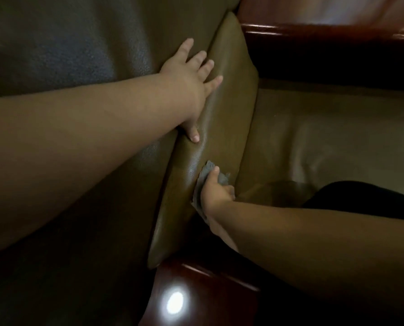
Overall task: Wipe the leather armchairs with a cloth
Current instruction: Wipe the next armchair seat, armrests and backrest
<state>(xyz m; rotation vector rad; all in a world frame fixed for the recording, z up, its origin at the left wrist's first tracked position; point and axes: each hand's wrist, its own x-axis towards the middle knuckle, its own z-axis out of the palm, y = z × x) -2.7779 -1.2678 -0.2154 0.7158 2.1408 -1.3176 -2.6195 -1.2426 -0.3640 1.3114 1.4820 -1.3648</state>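
Two hands (191, 76) (216, 194), one cloth (202, 182), one cushion (219, 128)

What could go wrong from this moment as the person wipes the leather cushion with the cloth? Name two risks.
1. The cloth is bunched small in the right hand, so bare fingers may smear the leather cushion.
2. The left hand presses flat on the cushion and may leave prints on the glossy leather.

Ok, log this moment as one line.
step: wiping cushion | left hand: flat on olive leather cushion, fingers spread | right hand: holds grey cloth against cushion | wooden armrest: untouched
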